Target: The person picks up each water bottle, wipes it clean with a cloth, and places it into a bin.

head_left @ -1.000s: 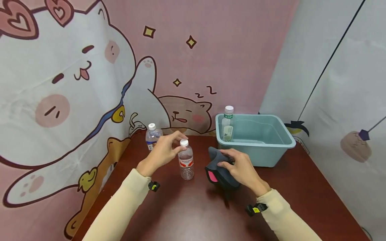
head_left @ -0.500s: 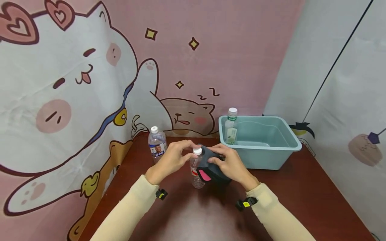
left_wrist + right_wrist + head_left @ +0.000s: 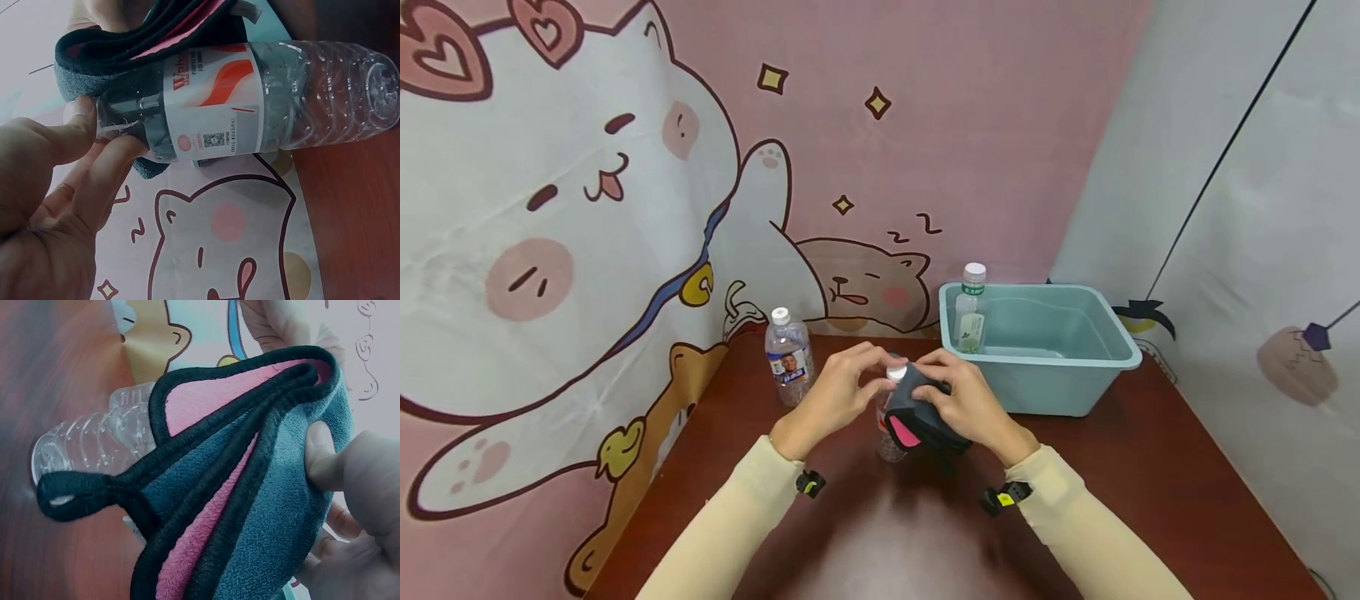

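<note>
A clear plastic bottle with a white cap and a red-and-white label is in front of me, part hidden behind a cloth in the head view. My left hand pinches it around the neck, just by the cap. My right hand holds a folded grey cleaning cloth, thumb on its outer face. Black edging, a pink inner side and a hanging loop show on this cloth. It lies against the upper part of the bottle, wrapping partly over the neck beside my left fingertips.
A larger clear bottle with a blue label stands at the back left of the dark red table. At the back right sits a light blue basin, with a green-labelled bottle upright in its left corner. A cartoon-printed backdrop rises behind.
My right hand has brought the cloth leftward from a spot apart from the bottle up against its neck. The bottle has shifted a little right with my left hand.
</note>
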Demonstrator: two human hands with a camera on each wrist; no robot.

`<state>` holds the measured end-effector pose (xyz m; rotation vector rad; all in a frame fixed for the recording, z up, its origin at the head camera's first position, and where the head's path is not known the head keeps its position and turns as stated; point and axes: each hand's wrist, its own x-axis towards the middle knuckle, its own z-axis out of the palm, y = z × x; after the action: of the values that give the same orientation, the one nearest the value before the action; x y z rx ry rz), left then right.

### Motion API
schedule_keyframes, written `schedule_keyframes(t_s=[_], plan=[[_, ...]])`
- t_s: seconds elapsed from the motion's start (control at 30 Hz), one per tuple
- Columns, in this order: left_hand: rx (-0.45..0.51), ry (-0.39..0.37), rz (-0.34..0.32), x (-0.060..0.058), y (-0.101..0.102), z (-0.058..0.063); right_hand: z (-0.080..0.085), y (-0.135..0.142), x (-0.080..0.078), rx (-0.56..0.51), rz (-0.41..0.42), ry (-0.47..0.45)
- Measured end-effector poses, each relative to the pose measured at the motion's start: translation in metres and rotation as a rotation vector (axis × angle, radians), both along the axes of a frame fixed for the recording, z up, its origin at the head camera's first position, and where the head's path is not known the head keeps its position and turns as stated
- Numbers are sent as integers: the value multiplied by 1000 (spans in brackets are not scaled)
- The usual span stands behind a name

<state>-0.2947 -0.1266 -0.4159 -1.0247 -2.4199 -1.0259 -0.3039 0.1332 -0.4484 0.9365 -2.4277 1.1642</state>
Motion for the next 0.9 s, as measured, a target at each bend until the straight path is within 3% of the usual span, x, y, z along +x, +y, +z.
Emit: schedule_keyframes(t_s=[0.2, 0.4, 0.67, 0.9], plan=[[-2, 34, -21, -2, 2, 1, 2, 0, 0, 46, -10, 105], [5, 50, -34, -1, 5, -1, -3, 6, 0, 76, -28, 112], [-3, 19, -6, 4, 0, -1, -37, 7, -1, 99, -23, 66], [-22, 2, 22, 2, -4, -1, -69, 3, -4, 170, -18, 14]])
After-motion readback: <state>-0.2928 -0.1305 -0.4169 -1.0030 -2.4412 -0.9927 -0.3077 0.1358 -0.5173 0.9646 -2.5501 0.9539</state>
